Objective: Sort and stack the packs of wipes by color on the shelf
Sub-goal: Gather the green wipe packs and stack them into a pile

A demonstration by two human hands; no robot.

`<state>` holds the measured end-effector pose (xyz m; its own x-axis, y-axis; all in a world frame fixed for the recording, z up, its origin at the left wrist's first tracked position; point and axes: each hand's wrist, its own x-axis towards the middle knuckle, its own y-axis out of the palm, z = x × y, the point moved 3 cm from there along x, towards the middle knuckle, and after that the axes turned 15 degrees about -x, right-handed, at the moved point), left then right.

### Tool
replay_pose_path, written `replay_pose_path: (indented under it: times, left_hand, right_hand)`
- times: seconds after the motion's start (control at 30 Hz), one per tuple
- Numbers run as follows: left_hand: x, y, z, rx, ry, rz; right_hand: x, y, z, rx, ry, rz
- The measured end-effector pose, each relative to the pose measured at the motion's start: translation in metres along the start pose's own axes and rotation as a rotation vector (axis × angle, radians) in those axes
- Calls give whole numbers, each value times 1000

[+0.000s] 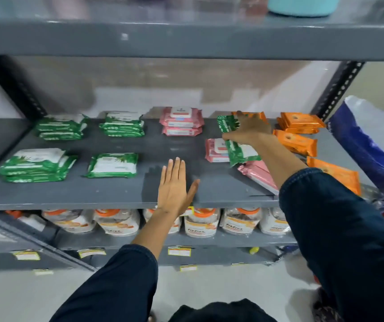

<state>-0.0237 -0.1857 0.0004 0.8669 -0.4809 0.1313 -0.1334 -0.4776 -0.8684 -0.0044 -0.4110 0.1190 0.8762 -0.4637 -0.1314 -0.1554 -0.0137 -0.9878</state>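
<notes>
My right hand [250,130] grips a green pack of wipes [232,145], tilted up on edge over the right part of the grey shelf [121,191]. My left hand [174,182] lies flat and open on the shelf's front middle, holding nothing. Green packs sit in stacks at back left [59,127], back centre-left [122,124] and front left [35,165], with a single one [112,165] beside it. Pink packs are stacked at back centre [181,122]; another pink one [215,151] lies behind the held pack and one [259,174] below it. Orange packs [299,123] lie at the right.
An upper shelf board [186,38] hangs close overhead with a teal tub [302,5] on it. Below, white pouches with orange caps [200,223] fill the lower shelf. A blue and white bag [369,140] leans beside the right upright [337,89].
</notes>
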Motion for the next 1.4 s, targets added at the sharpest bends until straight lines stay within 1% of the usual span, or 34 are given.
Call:
replay_pose_path:
  times: [0.1, 0.2, 0.37, 0.4, 0.57, 0.63, 0.7, 0.77, 0.9, 0.93, 1.0, 1.03, 1.07, 1.13, 1.17, 1.2, 1.23, 1.3, 1.4]
  left_hand:
    - [-17, -33, 46, 15, -19, -59]
    - [-33, -62, 91, 23, -52, -62]
    - [-51, -103, 174, 20, -75, -41]
    - [-54, -109, 189, 6, -76, -41]
    - [-59, -121, 214, -36, -95, -12]
    - [-60, -122, 222, -28, -88, -4]
    - [-61, -121, 230, -17, -78, 15]
    - [-62, -118, 235, -19, -77, 39]
    - [-60, -114, 239, -29, -55, 51]
    - [-59, -112, 239, -30, -53, 49]
    - [-58, -109, 240, -45, -65, 38]
    - [-58, -107, 240, -53, -70, 32]
    - [-58, -105, 240, -59, -71, 26]
    - [-60, -102, 241, -73, -67, 19]
    - [-61, -100, 241, -80, -65, 18]
    - [-61, -100, 242, -86, -64, 21]
    - [-61, -99, 242, -91, -64, 21]
    - [-61, -100, 241, -97, -61, 18]
    - [-62, -98, 242, -84, -62, 24]
  right_hand:
    - [-14, -6, 69, 90, -39, 52]
    - [-25, -7, 125, 179, -6, 94]
    - [-35, -1, 219, 320, 24, 300]
    - [-33, 2, 238, 351, 19, 310]
    - [-21, 19, 283, 434, 100, 334]
    - [-17, 28, 294, 462, 169, 341]
    - [-23, 29, 304, 505, 258, 325]
    - [-31, 26, 313, 482, 265, 302]
    - [-37, 22, 315, 282, 154, 373]
    - [-37, 18, 312, 221, 142, 351]
    - [-35, 6, 304, 21, 65, 202]
    - [-34, 2, 303, -60, -12, 138]
    - [-34, 2, 305, -111, -132, 121]
    - [-38, 14, 311, -168, -396, 201]
    - [-41, 23, 312, -171, -490, 245]
    - [-43, 31, 312, -141, -538, 269]
    - [-43, 38, 310, -90, -553, 261]
    - [-43, 46, 308, -8, -544, 185]
    - [-46, 47, 311, 9, -473, 90]
